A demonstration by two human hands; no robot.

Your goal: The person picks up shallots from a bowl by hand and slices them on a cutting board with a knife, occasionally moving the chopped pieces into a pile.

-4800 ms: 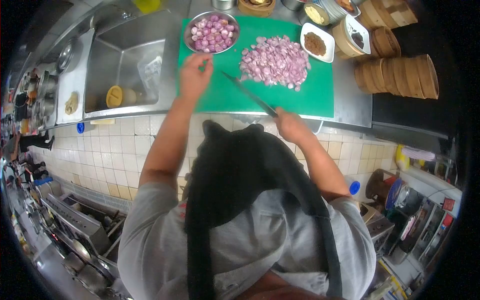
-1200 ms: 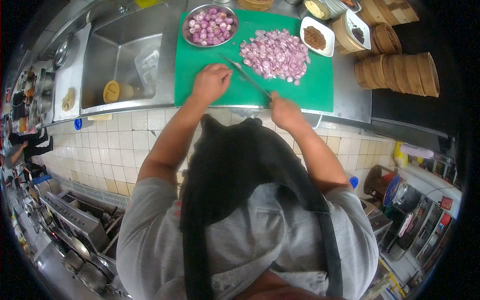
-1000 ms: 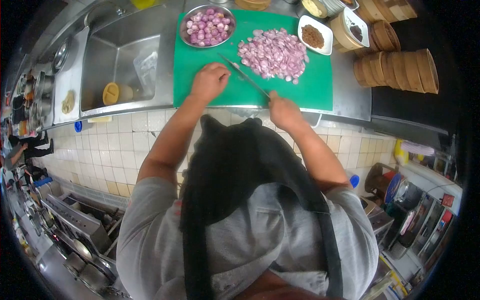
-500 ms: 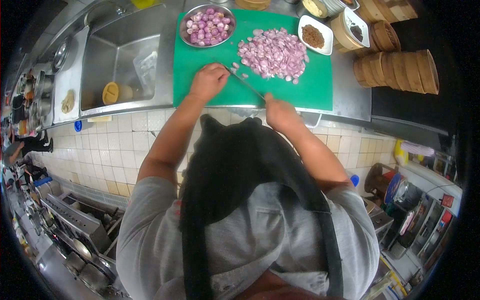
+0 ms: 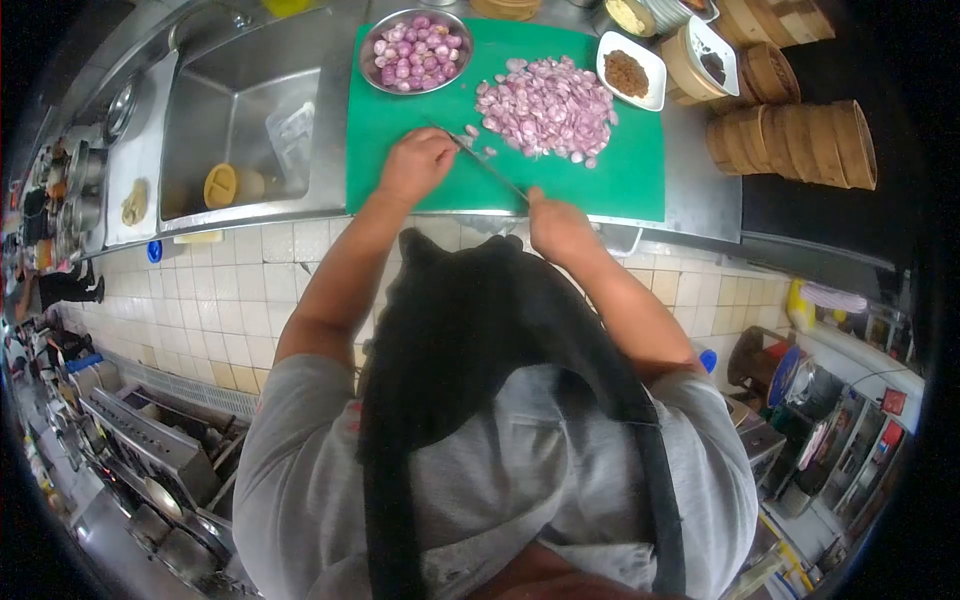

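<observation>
My right hand is closed round the handle of a knife, whose thin blade slants up and left over a green cutting board. At the blade's far end my left hand rests on the board with its fingers curled in; whatever they hold is hidden. Several loose shallot slices lie just right of the blade. Farther right spreads a wide heap of sliced shallots. A metal bowl of whole peeled shallots stands on the board's far left.
Left of the board is a steel sink with a yellow-lidded container in it. To the right stand a white dish of brown crumbly food and stacked bamboo steamers. A distant person is at far left.
The knife and my right hand have shifted very slightly, and the hand looks sharper now. My left hand, the slices and the bowl stay practically where they were.
</observation>
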